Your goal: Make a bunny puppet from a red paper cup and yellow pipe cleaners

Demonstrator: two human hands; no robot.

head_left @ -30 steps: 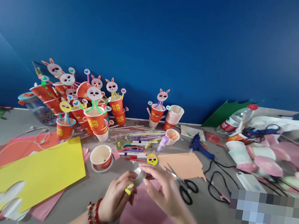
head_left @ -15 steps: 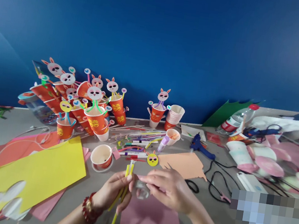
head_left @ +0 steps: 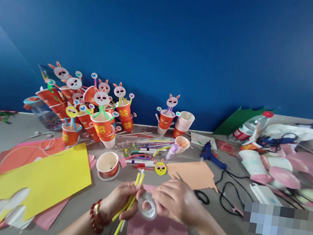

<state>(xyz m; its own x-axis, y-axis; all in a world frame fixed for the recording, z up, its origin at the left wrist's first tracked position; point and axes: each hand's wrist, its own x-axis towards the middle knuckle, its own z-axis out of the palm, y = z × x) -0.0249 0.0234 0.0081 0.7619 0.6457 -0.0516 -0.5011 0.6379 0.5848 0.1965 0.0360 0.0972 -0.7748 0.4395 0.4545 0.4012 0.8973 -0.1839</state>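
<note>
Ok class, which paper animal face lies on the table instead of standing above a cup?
The yellow face beyond the tape roll, beside the orange paper. The other faces, including the other yellow one, stand above cups.

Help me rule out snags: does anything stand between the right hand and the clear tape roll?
Nothing visible: the right hand is right at the edge of the tape roll. The yellow sticks in the left hand are on its opposite side.

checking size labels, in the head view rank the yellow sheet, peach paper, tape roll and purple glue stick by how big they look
Largest to smallest:
1. Yellow sheet
2. Peach paper
3. Tape roll
4. Purple glue stick
</note>
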